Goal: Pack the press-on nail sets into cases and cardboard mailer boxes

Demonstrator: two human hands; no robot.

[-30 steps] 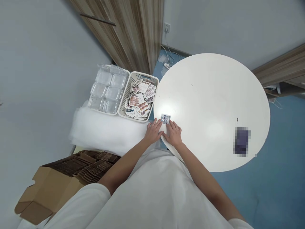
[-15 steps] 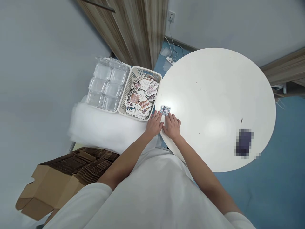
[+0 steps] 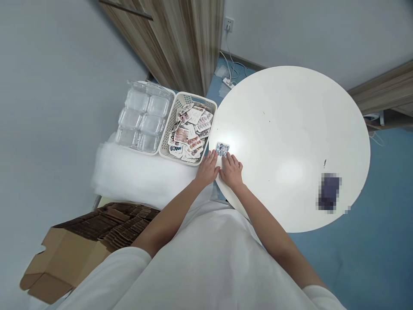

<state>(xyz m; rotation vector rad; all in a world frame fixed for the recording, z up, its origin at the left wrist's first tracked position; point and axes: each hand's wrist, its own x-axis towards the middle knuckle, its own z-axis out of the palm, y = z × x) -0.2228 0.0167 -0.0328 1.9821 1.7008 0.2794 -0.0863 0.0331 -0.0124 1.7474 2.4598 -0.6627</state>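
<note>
A small card of press-on nails (image 3: pixel 222 148), in blue and silver tones, lies flat near the left edge of the round white table (image 3: pixel 297 120). My left hand (image 3: pixel 207 169) rests at the table's edge, fingers stretched out and their tips by the card's lower left corner. Beside it, my right hand (image 3: pixel 231 171) lies palm down, its fingertips touching the card's lower edge. Both thumbs come close together below the card. Left of the hands stands a white basket (image 3: pixel 163 144) heaped with similar nail cards (image 3: pixel 194 143).
Another white basket holds clear plastic boxes (image 3: pixel 142 116). White sheet material (image 3: pixel 135 172) lies below them, and an open cardboard box (image 3: pixel 67 254) with stacked brown pieces sits lower left. A blurred dark object (image 3: pixel 329 191) is at the table's right. A power strip (image 3: pixel 228 82) lies on the floor.
The view has shifted slightly. Both hands stay at the card with almost no movement, and the card's position on the table looks the same.
</note>
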